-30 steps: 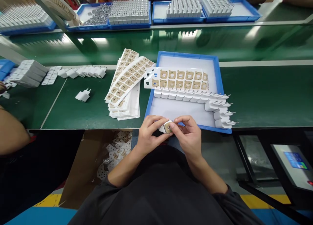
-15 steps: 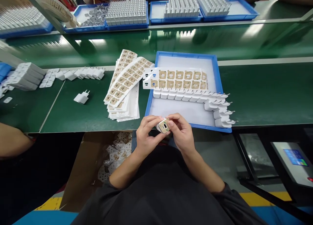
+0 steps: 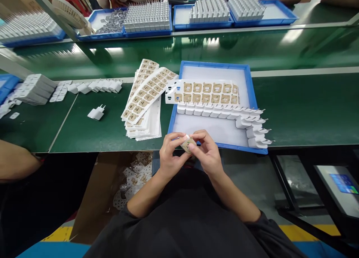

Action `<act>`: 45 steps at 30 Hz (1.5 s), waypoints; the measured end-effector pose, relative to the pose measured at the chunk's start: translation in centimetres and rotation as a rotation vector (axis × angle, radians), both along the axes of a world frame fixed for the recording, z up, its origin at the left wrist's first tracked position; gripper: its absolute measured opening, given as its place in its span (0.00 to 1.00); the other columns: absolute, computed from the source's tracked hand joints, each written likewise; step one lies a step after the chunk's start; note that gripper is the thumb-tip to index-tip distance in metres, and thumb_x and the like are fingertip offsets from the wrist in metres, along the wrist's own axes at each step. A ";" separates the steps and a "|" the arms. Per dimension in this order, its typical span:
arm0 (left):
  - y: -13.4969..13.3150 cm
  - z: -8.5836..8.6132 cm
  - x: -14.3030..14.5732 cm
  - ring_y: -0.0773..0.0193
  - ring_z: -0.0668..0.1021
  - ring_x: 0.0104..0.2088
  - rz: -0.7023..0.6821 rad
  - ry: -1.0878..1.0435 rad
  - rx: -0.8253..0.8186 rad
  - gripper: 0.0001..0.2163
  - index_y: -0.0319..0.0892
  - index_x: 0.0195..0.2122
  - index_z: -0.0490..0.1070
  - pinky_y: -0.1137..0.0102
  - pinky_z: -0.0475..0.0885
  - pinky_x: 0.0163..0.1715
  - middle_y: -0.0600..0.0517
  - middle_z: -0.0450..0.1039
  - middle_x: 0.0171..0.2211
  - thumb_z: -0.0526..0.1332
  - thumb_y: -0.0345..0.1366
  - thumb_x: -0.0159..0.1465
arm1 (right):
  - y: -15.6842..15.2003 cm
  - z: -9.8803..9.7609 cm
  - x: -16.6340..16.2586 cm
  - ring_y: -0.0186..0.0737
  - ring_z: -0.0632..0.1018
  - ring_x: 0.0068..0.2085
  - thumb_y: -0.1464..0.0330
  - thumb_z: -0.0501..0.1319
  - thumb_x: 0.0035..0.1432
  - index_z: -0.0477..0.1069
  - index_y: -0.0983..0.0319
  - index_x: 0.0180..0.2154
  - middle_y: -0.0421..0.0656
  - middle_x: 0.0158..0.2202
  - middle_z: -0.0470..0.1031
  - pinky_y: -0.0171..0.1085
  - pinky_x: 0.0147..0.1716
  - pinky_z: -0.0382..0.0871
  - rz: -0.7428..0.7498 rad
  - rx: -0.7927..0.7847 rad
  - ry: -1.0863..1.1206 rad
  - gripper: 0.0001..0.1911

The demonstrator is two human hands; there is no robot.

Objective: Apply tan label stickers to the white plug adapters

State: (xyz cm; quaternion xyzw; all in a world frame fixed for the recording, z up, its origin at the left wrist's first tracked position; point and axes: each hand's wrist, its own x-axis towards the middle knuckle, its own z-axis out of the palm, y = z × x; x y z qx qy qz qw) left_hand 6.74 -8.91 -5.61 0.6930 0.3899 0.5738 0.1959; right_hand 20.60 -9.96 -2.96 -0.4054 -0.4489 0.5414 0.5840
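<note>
Between my two hands is a white charger plug with a tan sticker on the face turned up toward me. My left hand grips its left side with fingers and thumb. My right hand holds the other side, its thumb pressed on the sticker. Just beyond, a blue-rimmed tray holds a row of white charger plugs and a short column of them at its right. A sheet of tan stickers lies across the tray, over its left rim.
Fanned sticker sheets lie left of the tray. A lone plug and more white plugs rest farther left. Trays of upright pieces stand on the back shelf. Below the bench edge is a cardboard box. A person's arm shows at left.
My right thumb has shifted over the sticker on the plug, covering more of it, and the plug has turned slightly. The whole view has moved a little.
</note>
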 end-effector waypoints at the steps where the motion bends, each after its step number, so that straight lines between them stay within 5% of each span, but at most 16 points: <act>1: 0.0 0.1 0.1 0.59 0.79 0.48 0.018 0.026 0.044 0.18 0.48 0.52 0.71 0.61 0.79 0.47 0.48 0.75 0.47 0.69 0.31 0.62 | -0.1 0.1 -0.1 0.36 0.71 0.36 0.65 0.70 0.57 0.75 0.55 0.41 0.40 0.40 0.66 0.33 0.29 0.71 -0.023 0.010 -0.020 0.10; 10: 0.0 0.0 0.4 0.58 0.78 0.49 0.074 0.123 0.173 0.21 0.52 0.54 0.67 0.60 0.81 0.45 0.49 0.73 0.49 0.69 0.31 0.62 | -0.1 0.3 -0.6 0.38 0.69 0.36 0.66 0.64 0.58 0.73 0.57 0.35 0.40 0.35 0.66 0.38 0.37 0.67 -0.080 -0.020 0.031 0.03; 22: 0.2 0.0 0.1 0.58 0.79 0.49 0.067 0.107 0.205 0.20 0.51 0.54 0.67 0.58 0.80 0.48 0.49 0.74 0.48 0.70 0.32 0.63 | -0.2 0.0 0.2 0.39 0.71 0.37 0.68 0.61 0.60 0.76 0.56 0.39 0.41 0.38 0.69 0.37 0.31 0.68 0.018 -0.010 0.059 0.06; 29: -0.1 0.7 -0.3 0.59 0.80 0.47 0.014 0.083 0.149 0.18 0.47 0.52 0.70 0.60 0.80 0.47 0.47 0.77 0.46 0.71 0.33 0.62 | 0.7 0.9 1.9 0.42 0.76 0.39 0.70 0.64 0.63 0.77 0.54 0.40 0.43 0.39 0.75 0.42 0.36 0.72 -0.076 0.326 -0.457 0.05; 33: -0.4 1.0 -1.4 0.60 0.82 0.44 0.043 0.065 -0.077 0.17 0.44 0.51 0.73 0.67 0.80 0.43 0.47 0.79 0.44 0.70 0.36 0.63 | 0.1 0.8 1.5 0.43 0.77 0.40 0.74 0.65 0.61 0.76 0.53 0.41 0.44 0.40 0.74 0.42 0.37 0.75 -0.195 0.656 -0.624 0.10; 35: -0.3 1.0 -2.7 0.61 0.82 0.42 0.146 0.019 -0.221 0.16 0.44 0.50 0.74 0.69 0.79 0.41 0.48 0.79 0.44 0.70 0.39 0.62 | -0.6 0.2 0.8 0.42 0.78 0.39 0.74 0.63 0.62 0.74 0.54 0.42 0.44 0.40 0.75 0.41 0.37 0.75 -0.119 0.702 -0.533 0.09; 38: 0.1 0.9 -5.9 0.61 0.81 0.43 0.310 -0.119 -0.314 0.17 0.45 0.49 0.75 0.70 0.78 0.42 0.48 0.78 0.44 0.72 0.41 0.61 | -1.3 -2.3 -2.0 0.39 0.79 0.36 0.71 0.60 0.66 0.72 0.57 0.41 0.43 0.37 0.78 0.36 0.34 0.75 0.194 0.496 -0.402 0.04; 42: 1.5 0.7 -11.3 0.59 0.81 0.49 0.452 -0.295 -0.263 0.19 0.44 0.51 0.71 0.72 0.78 0.43 0.47 0.76 0.48 0.71 0.40 0.60 | -1.4 -8.2 -9.4 0.38 0.81 0.34 0.68 0.55 0.69 0.73 0.61 0.43 0.44 0.36 0.81 0.35 0.35 0.75 0.664 0.045 -0.664 0.08; 45: 4.0 0.1 -15.6 0.58 0.80 0.51 0.570 -0.289 -0.231 0.21 0.44 0.52 0.69 0.70 0.78 0.45 0.45 0.75 0.50 0.70 0.38 0.58 | -1.6 -12.1 -14.6 0.42 0.83 0.38 0.75 0.61 0.62 0.76 0.64 0.46 0.49 0.43 0.83 0.39 0.40 0.77 0.838 0.051 -0.750 0.11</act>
